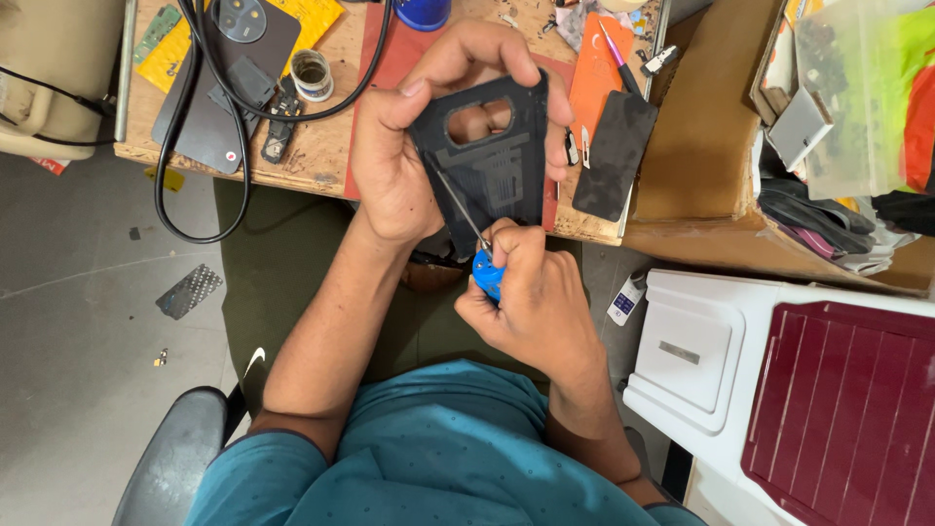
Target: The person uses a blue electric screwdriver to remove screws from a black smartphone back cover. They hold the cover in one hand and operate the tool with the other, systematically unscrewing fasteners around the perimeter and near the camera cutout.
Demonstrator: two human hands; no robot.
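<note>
My left hand [409,146] grips a black phone back cover [492,166] with a camera cutout, held upright over the near edge of the wooden workbench [321,161]. My fingers curl over its top and show through the cutout. My right hand [531,297] holds a small screwdriver with a blue handle [485,273]. Its thin metal shaft [458,205] slants up to the left across the cover's inner face.
On the bench lie a dark phone [229,78] face down, black cables [200,127], a small solder tin [312,73], an orange sheet [599,73] and a black panel [614,151]. A cardboard box [701,146] stands at right; a white and maroon plastic stool [779,380] lower right.
</note>
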